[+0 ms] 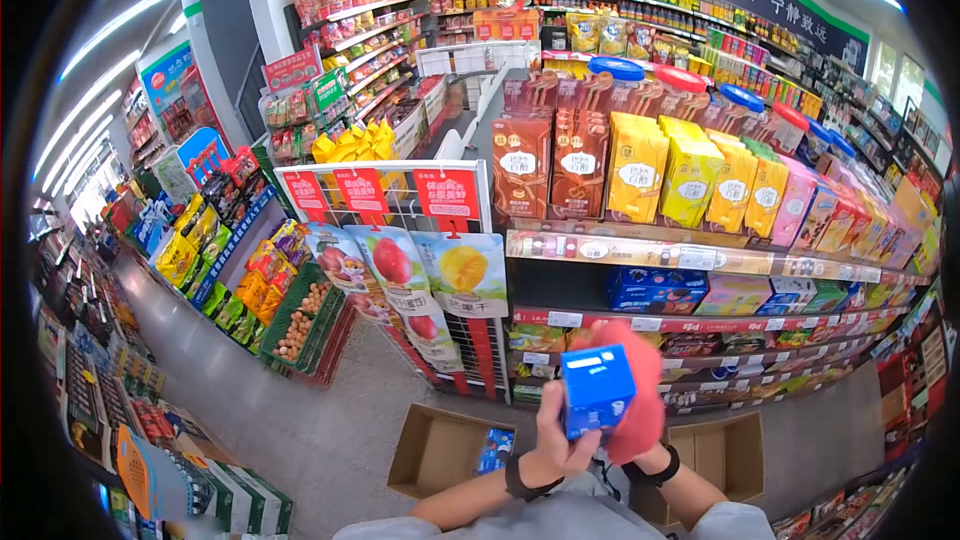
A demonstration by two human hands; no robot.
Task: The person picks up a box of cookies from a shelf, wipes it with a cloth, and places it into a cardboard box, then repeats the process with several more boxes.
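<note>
A small blue box (597,390) is in front of my body, before the lower shelves. My left hand (562,435) grips its left and lower side, fingers wrapped round it. A red cloth (640,405) is at the box's right side, over my right hand, whose fingers it hides; only the wrist with a black band shows. Below and left, an open cardboard box (430,455) on the floor holds blue packs (496,450). Another open cardboard box (735,450) is below my right wrist.
A shelf unit (640,245) carries brown, yellow and green boxes on top and blue boxes (658,290) one level down. A wire rack (490,360) with hanging fruit pouches stands left of it. Green crates of eggs (297,325) sit further left, beside snack bags.
</note>
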